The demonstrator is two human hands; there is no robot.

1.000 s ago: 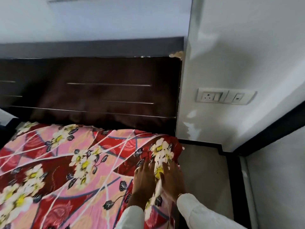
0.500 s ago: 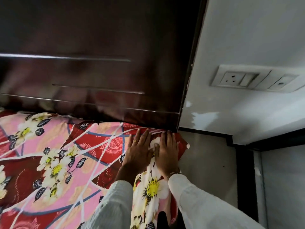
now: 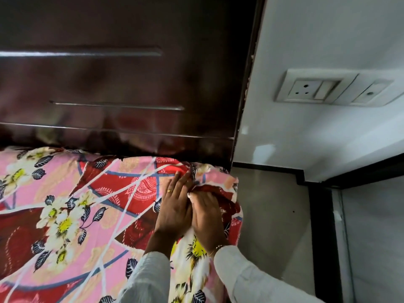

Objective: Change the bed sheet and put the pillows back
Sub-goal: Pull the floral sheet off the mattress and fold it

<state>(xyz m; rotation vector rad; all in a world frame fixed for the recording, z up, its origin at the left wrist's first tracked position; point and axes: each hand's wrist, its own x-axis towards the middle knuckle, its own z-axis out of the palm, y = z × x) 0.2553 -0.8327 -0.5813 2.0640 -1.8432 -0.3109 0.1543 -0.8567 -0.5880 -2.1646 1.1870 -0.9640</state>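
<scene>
A red and pink floral bed sheet (image 3: pixel 72 206) covers the mattress up to the dark headboard (image 3: pixel 122 84). Both hands are at the bed's top right corner. My left hand (image 3: pixel 175 211) lies flat on the sheet with straight fingers, a ring on one finger. Beside it, my right hand (image 3: pixel 207 213) curls its fingers around a bunched fold of the sheet at the corner (image 3: pixel 220 189). The fingertips of the right hand are hidden in the cloth. No pillows are in view.
A white wall (image 3: pixel 317 40) with a socket and switch plate (image 3: pixel 328 88) stands right of the headboard. A narrow strip of grey floor (image 3: pixel 271 215) runs between the bed and a dark-framed panel (image 3: pixel 323 237) on the right.
My head has moved closer to the corner. Both hands slid up toward the headboard; the right hand went from lying flat to gripping a bunch of sheet.
</scene>
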